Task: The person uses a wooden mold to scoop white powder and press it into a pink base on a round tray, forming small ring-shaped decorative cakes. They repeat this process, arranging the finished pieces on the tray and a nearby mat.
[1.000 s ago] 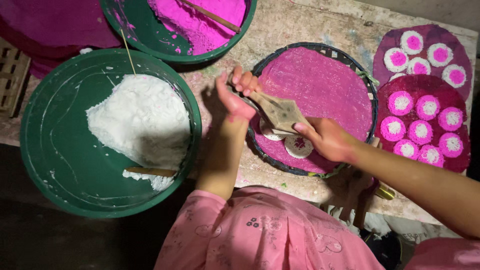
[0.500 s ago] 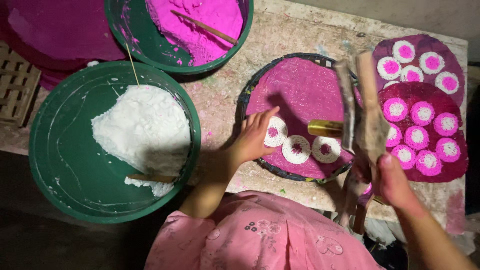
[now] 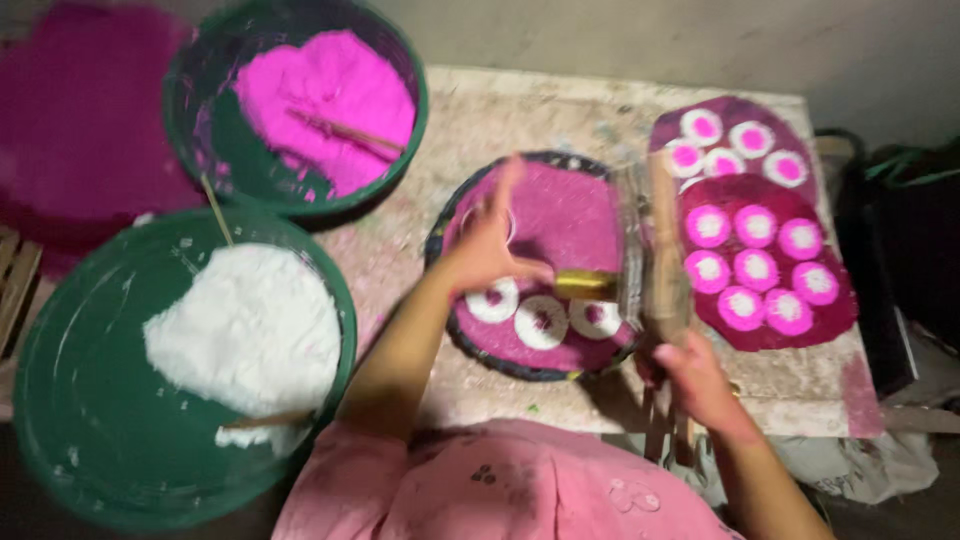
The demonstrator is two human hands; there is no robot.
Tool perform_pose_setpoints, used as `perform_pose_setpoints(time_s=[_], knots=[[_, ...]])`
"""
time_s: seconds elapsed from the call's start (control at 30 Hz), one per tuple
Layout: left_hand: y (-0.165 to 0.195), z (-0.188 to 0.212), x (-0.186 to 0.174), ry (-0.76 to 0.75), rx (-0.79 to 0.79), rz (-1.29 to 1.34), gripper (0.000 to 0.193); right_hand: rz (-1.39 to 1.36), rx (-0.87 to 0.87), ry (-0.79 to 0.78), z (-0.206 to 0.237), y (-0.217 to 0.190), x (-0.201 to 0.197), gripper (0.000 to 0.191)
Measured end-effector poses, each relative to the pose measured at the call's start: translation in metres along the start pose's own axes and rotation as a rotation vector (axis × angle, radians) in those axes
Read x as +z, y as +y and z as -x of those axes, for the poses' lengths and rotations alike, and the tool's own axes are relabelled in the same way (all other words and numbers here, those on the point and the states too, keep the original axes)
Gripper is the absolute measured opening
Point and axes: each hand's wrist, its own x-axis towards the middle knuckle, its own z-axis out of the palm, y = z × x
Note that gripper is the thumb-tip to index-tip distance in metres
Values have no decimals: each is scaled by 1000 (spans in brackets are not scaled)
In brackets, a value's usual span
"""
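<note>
My left hand (image 3: 488,248) hovers blurred over a round dark tray (image 3: 438,225) filled with magenta powder; its thumb side is next to a brass-coloured piece (image 3: 585,285). Three white discs with pink centres (image 3: 541,322) lie in a row at the tray's near edge. My right hand (image 3: 700,382) is at the tray's right rim. It grips a long wooden tool (image 3: 660,255) held upright, which is blurred. The left hand's fingers are too smeared to read.
Right of the tray, magenta sheets (image 3: 835,310) carry several pink-and-white discs (image 3: 755,265). At the left, a green basin (image 3: 60,330) holds white powder (image 3: 250,325) and a stick. Behind it, another green basin (image 3: 405,130) holds pink powder (image 3: 320,95). All rest on a stained slab (image 3: 520,115).
My left hand lifted off the discs and moved up over the tray. The wooden tool stays upright in my right hand, and the brass piece now sits closer to the left hand.
</note>
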Motion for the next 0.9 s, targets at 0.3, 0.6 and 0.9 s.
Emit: perform_pose_setpoints(time_s=[0.3,0.6,0.9], knots=[[60,141,0,-660,-49,-433,74,1079,-1160,-407,-11,-178,102,52],[61,286,-96,-709,-314,110,65,568,-835,-1417,-49,-218,219,44],[67,409,-202,-364,-447,582,57,320,-430,-1603,-75,-184,296,53]])
